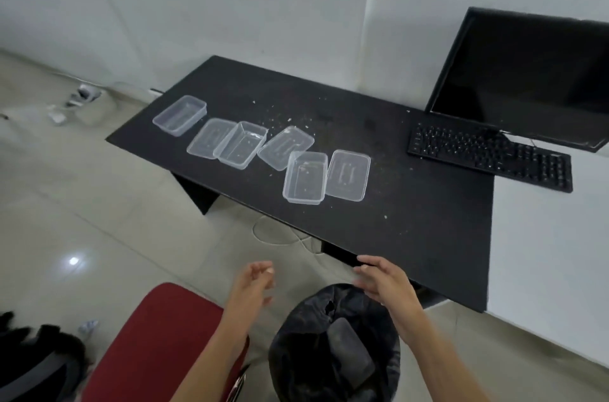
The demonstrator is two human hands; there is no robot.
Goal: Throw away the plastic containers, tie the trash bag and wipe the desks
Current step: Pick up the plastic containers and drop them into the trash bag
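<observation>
Container (350, 354) dim inside trash bag (296, 332), monitor (527, 78) cropped

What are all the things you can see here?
tubs: three, clear, on the black desk
lids: three, clear, among the tubs
crumbs: many, pale, scattered on the black desk
white desk: one, right of the black desk
screen: one, black, far right by the wall
keyboard: one, black, before the screen
bin: one, black bag lining, on the floor; one container inside
chair: one, red, left of the bin
cable: one, white, floor under the black desk
left hand, right hand: two, empty, open, near the bin
</observation>
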